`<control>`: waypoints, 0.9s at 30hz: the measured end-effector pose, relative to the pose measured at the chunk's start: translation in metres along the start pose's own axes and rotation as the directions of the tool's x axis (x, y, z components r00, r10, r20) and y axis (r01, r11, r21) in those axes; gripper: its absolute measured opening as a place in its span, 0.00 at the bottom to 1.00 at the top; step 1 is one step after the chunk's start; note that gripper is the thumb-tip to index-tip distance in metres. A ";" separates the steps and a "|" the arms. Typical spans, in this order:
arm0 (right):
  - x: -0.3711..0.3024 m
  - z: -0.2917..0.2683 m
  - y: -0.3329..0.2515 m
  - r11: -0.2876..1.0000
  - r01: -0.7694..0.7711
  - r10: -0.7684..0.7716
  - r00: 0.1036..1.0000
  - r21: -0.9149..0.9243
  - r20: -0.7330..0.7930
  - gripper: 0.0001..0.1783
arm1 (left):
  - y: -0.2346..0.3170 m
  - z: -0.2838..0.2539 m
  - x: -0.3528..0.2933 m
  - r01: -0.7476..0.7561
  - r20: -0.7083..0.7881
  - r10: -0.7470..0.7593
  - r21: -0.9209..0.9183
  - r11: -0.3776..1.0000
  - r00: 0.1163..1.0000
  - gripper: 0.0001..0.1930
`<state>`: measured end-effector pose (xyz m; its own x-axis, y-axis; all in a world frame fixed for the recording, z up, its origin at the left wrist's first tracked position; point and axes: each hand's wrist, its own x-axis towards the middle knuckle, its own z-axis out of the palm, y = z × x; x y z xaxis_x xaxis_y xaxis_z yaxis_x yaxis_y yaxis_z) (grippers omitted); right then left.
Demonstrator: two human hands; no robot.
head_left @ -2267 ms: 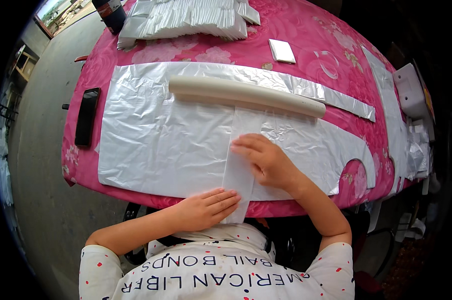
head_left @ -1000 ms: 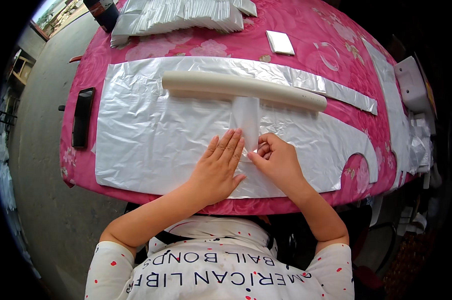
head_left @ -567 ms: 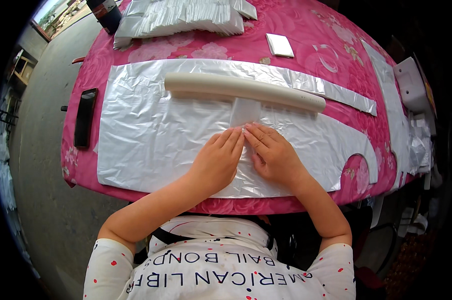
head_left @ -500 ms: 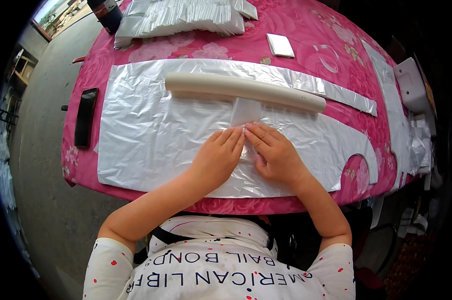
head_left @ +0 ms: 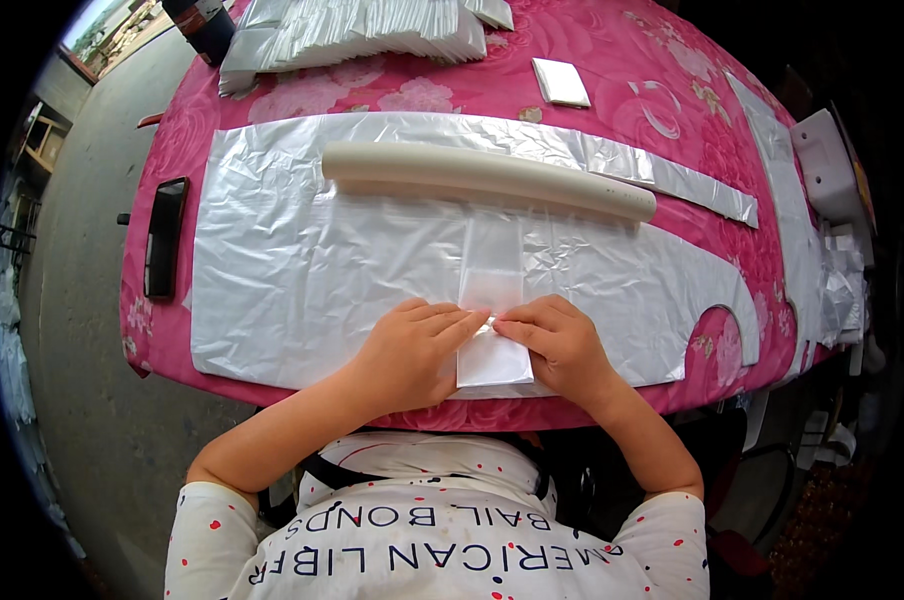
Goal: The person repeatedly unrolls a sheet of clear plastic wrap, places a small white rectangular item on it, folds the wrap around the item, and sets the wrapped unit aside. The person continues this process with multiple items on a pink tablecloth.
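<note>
Left hand point(head_left: 412, 350) and right hand point(head_left: 562, 350) meet over a narrow, folded strip of glossy white translucent plastic film point(head_left: 494, 368), fingers bunched and fingertips almost touching at its middle; whether they pinch it or only press it, I cannot tell. The strip lies crosswise on a broad, wrinkled silvery-white plastic sheet point(head_left: 292, 260), its near end close to the sheet's front edge and its far part running up toward a long beige tube point(head_left: 487, 182). That tube rests across the sheet. Beneath is a tabletop covered with a pink floral cloth point(head_left: 612, 115). Left of the sheet lies a black rectangular phone point(head_left: 166, 238). Beyond the tube are a small, flat, folded white packet point(head_left: 561, 83), a large stack of folded white plastic pieces point(head_left: 372, 38) and a dark cylindrical container point(head_left: 202, 32). Toward the right edge lies another silvery-white sheet point(head_left: 775, 180), beside a white box point(head_left: 827, 165).
</note>
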<state>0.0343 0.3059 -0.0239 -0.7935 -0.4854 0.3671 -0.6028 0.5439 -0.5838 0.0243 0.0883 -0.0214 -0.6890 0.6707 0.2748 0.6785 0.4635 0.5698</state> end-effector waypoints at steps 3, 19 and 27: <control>0.009 -0.003 0.002 0.950 -0.296 0.297 0.955 0.096 0.008 0.07 | -0.005 0.004 0.004 0.142 -0.061 -0.150 -0.113 0.983 0.987 0.25; 0.058 -0.023 0.020 0.391 -0.895 0.749 0.445 0.216 0.491 0.14 | -0.012 -0.004 0.035 0.270 -0.237 -0.306 -0.172 0.947 0.922 0.27; 0.058 -0.021 0.025 0.376 -0.884 0.728 0.466 0.276 0.503 0.14 | -0.005 0.029 0.041 0.031 -0.077 -0.017 0.190 0.981 0.997 0.32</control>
<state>-0.0285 0.3057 -0.0016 -0.7667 -0.1747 -0.6178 0.4983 0.4448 -0.7442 -0.0001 0.1309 -0.0353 -0.7180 0.6159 0.3243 0.6926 0.5859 0.4208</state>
